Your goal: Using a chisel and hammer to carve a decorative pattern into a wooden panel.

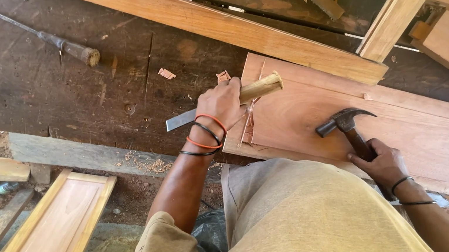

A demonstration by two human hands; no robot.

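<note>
The chisel (215, 106) looks stiff and light, best held by its pale wooden handle; the left hand (224, 103) is wrapped closed around it, blade pointing left over the reddish board (317, 112). The right hand (383, 164), near right, clasps a hammer (348, 125) resting on the board, above the dark surface (53, 92).

My left hand (225, 103) grips a chisel (216, 107) over the near-left corner of the panel (391, 130) on the workbench (53, 92), my right hand (383, 164) holding a hammer (346, 123) on it to the right.
</note>
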